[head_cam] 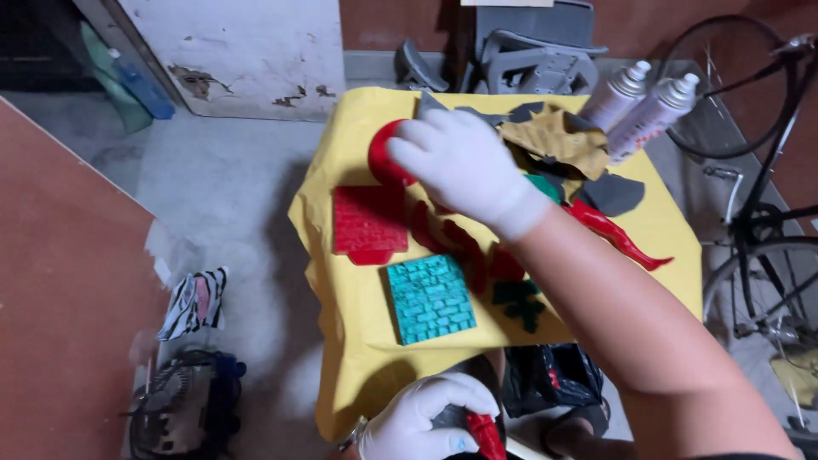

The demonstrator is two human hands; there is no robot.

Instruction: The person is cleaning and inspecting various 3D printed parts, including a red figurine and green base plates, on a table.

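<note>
My right hand (464, 166), in a white glove, reaches across a table covered with yellow cloth (358, 341) and grips a round red piece (380, 158) at its far left side. My left hand (422, 422), also gloved, is at the near edge and holds a small red piece (486, 434) against a dark object. On the cloth lie a red brick-textured tile (368, 223), a teal brick-textured tile (429, 298), a long red curved piece (618, 234) and small green pieces (520, 302).
Two white spray cans (643, 106) stand at the table's far right by a crumpled tan cloth (554, 140) and dark scraps. A bicycle (767, 196) stands at the right. A brown board (60, 281) is at the left, with a striped rag (194, 302) and a machine (183, 409) on the concrete floor.
</note>
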